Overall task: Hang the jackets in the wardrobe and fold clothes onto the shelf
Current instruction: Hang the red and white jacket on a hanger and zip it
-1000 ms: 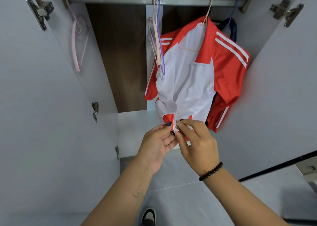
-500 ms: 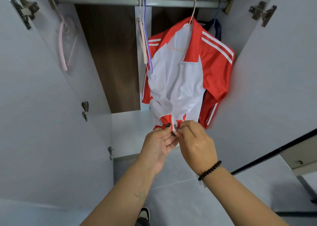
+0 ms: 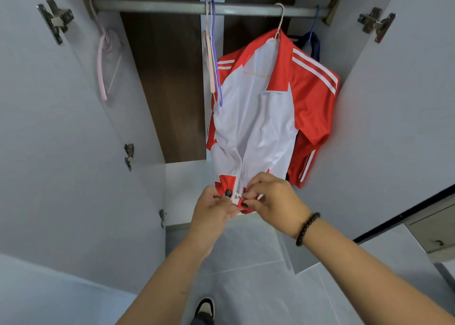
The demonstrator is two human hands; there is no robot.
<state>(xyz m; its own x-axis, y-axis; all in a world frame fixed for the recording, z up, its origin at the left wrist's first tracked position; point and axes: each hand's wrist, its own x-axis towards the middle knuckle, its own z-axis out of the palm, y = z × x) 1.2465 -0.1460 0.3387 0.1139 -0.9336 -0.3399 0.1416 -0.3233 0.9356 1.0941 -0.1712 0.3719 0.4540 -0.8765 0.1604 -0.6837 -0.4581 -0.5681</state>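
Red-and-white jacket, no legible writing, hem in both hands' fingers.

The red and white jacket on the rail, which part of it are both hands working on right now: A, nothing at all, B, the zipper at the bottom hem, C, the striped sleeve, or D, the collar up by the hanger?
B: the left hand and right hand both pinch the bottom hem of the red and white jacket at its zipper slider, far below the collar.

A home bedroom: open wardrobe, hanging rail (hangers too)
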